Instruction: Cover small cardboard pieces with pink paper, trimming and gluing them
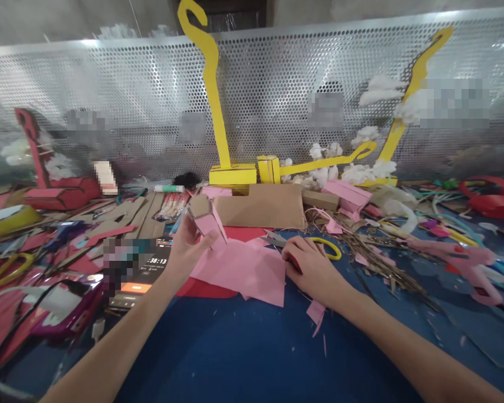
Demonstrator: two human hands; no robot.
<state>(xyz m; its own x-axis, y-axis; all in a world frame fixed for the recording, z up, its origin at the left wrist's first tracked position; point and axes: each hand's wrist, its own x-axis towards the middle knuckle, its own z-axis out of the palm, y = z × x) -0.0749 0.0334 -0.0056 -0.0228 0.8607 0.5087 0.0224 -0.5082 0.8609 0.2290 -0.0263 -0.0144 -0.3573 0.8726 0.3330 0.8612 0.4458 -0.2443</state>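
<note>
My left hand (187, 238) is closed on a small cardboard box (211, 224), its side covered in pink paper and its brown end bare. The box is tilted just above a pink paper sheet (243, 271) with cut edges. My right hand (308, 266) lies at the sheet's right edge, fingers curled over a pair of scissors (331, 249). The blades show to the left of the hand and a yellow handle loop to the right; the part between is hidden. Under the pink sheet sits a red sheet (212, 288).
Behind the sheet stands a brown cardboard piece (260, 206). A pink glue gun (457, 257) rests on the right near cardboard scraps. A lit phone (140, 274) and a white plug (59, 299) are at left. Yellow hook-shaped pieces (214, 101) stand along the perforated metal panel (269, 84).
</note>
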